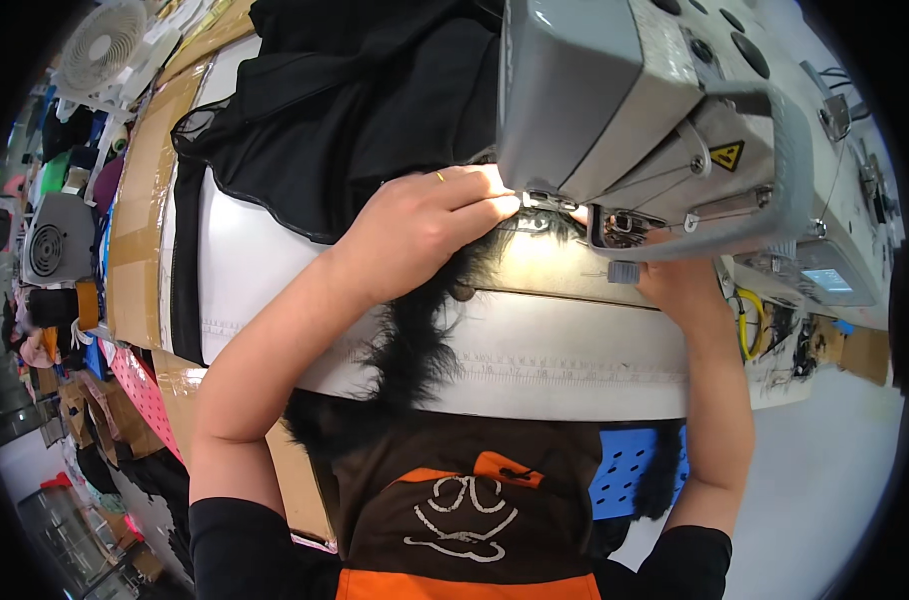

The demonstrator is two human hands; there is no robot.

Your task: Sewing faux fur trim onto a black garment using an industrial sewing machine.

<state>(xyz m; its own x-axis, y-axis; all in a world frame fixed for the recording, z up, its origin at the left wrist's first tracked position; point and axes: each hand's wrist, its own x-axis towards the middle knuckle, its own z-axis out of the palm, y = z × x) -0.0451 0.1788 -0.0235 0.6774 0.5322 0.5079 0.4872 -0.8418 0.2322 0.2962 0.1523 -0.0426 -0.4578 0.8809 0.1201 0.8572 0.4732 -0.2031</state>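
My left hand, fingers curled together, grips a black fluffy trim just left of the lit presser foot of a grey-white sewing machine. The trim trails down over the front edge of the white table, which has a printed ruler scale. Black fabric with a zip-like edge lies heaped behind and left of my hand. My right hand reaches in at the machine's right side, behind its guard; most of its fingers are hidden.
Cardboard borders the table's left. Beyond it stand a white fan, a grey appliance and piled items. A blue perforated piece is below the table. A yellow cord and a small box are at the right.
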